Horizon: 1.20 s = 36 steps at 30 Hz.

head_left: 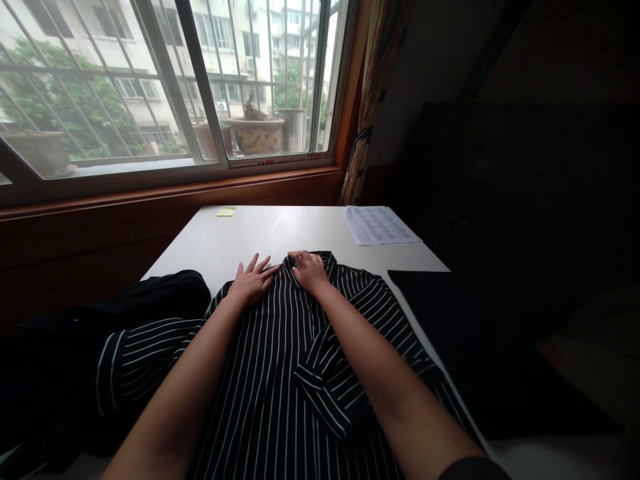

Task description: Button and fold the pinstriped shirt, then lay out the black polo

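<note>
A black garment with thin white stripes (280,373) lies spread on the white table (280,230), its collar end pointing away from me. My left hand (253,279) rests flat on the fabric near the collar, fingers stretched out and apart. My right hand (309,268) sits just to its right at the collar edge, fingers curled down and pressed onto the cloth. A knotted strip of the same striped fabric (320,383) lies across the middle of the garment between my forearms.
A dark cloth heap (150,300) lies at the table's left. A printed sheet of paper (377,225) is at the far right corner, a yellow sticky note (226,212) at the far edge. A large window (165,80) stands behind the table. Darkness fills the right side.
</note>
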Each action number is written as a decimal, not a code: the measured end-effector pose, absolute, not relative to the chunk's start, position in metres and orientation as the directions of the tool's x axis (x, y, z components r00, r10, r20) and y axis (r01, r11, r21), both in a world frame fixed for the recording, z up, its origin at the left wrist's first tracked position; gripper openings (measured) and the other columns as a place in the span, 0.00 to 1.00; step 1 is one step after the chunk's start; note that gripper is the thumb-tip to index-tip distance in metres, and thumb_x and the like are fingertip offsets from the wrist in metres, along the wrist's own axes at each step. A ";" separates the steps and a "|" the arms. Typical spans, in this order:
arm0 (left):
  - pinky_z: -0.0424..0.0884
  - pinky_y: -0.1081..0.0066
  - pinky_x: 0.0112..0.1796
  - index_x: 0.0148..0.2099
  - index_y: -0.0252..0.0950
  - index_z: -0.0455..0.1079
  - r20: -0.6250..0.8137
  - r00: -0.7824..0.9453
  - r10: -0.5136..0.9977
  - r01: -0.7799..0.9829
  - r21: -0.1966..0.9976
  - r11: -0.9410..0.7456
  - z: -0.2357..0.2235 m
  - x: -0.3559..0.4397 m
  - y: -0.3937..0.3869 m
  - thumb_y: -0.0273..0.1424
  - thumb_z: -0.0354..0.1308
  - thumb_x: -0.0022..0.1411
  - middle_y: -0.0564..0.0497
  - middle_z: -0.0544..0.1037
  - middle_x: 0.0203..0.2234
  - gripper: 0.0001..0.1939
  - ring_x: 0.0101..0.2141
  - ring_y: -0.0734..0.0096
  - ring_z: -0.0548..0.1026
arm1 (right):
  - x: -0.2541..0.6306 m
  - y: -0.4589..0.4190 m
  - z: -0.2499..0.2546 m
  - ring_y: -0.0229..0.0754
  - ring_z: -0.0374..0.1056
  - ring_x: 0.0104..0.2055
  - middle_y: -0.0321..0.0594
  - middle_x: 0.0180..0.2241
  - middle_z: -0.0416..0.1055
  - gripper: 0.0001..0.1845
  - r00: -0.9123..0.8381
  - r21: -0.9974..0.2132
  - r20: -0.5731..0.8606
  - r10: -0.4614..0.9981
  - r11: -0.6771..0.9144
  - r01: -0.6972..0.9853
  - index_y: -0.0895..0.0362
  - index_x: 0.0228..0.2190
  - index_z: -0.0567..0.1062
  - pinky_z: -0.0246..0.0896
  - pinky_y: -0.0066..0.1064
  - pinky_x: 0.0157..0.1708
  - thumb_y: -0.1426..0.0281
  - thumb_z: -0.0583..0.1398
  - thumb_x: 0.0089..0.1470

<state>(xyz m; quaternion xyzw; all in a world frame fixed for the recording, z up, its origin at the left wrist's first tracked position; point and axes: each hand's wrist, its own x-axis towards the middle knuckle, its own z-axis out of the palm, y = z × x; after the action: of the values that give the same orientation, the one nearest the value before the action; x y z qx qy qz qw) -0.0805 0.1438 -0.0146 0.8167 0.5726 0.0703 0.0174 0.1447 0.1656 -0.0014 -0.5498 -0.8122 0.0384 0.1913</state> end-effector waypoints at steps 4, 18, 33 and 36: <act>0.42 0.32 0.61 0.70 0.61 0.48 0.089 0.326 0.941 0.936 0.111 -0.335 -0.017 -0.081 0.146 0.47 0.39 0.73 0.57 0.47 0.71 0.26 0.70 0.48 0.37 | 0.147 0.166 -0.002 0.51 0.57 0.60 0.38 0.56 0.69 0.24 -0.389 -0.280 0.285 0.876 0.464 0.841 0.41 0.59 0.69 0.37 0.53 0.65 0.69 0.51 0.64; 0.42 0.36 0.62 0.71 0.60 0.47 0.087 0.298 0.951 0.946 0.108 -0.306 -0.018 -0.082 0.145 0.47 0.39 0.72 0.56 0.48 0.71 0.27 0.70 0.47 0.39 | 0.150 0.168 -0.006 0.49 0.55 0.64 0.42 0.62 0.64 0.22 -0.405 -0.250 0.291 0.867 0.477 0.842 0.49 0.58 0.70 0.38 0.54 0.66 0.65 0.50 0.66; 0.43 0.38 0.63 0.71 0.59 0.44 0.071 0.285 0.956 0.955 0.062 -0.289 -0.017 -0.081 0.143 0.47 0.38 0.73 0.56 0.46 0.71 0.27 0.70 0.49 0.40 | 0.145 0.173 -0.008 0.55 0.39 0.72 0.31 0.70 0.47 0.30 -0.573 -0.133 0.152 0.805 0.591 0.795 0.45 0.66 0.57 0.32 0.63 0.66 0.54 0.47 0.66; 0.43 0.39 0.63 0.71 0.60 0.44 0.062 0.283 0.957 0.956 0.058 -0.286 -0.017 -0.080 0.144 0.48 0.37 0.73 0.56 0.46 0.71 0.27 0.70 0.50 0.40 | 0.149 0.167 -0.002 0.52 0.39 0.72 0.33 0.71 0.45 0.31 -0.551 -0.128 0.202 0.810 0.580 0.805 0.48 0.67 0.56 0.33 0.58 0.68 0.54 0.45 0.67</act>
<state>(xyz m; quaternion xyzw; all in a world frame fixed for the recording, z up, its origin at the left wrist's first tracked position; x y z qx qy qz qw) -0.0804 0.1438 -0.0166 0.8008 0.5974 0.0423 0.0046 0.1494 0.1671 -0.0024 -0.4583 -0.8806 0.0101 0.1201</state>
